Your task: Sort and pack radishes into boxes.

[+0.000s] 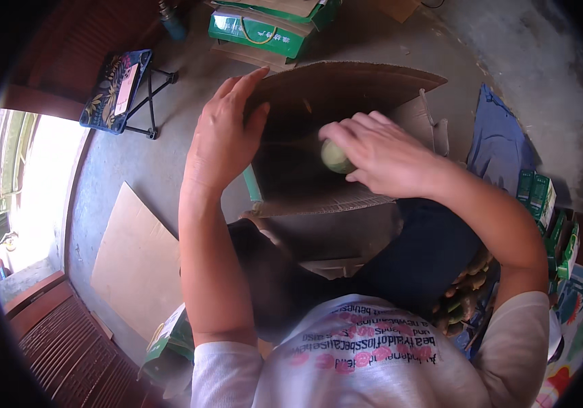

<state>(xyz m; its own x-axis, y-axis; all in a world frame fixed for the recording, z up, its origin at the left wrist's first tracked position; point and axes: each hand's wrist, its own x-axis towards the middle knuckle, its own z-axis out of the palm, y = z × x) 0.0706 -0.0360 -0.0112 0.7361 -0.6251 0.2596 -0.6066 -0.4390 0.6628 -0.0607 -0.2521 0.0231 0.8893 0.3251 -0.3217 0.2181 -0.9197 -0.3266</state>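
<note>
Green fruit (336, 158) under right hand (380, 155)

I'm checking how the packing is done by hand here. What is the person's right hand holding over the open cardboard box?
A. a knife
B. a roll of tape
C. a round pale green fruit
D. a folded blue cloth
C: the right hand grips a round pale green fruit at the mouth of the cardboard box, while the left hand steadies the box's edge.
</note>
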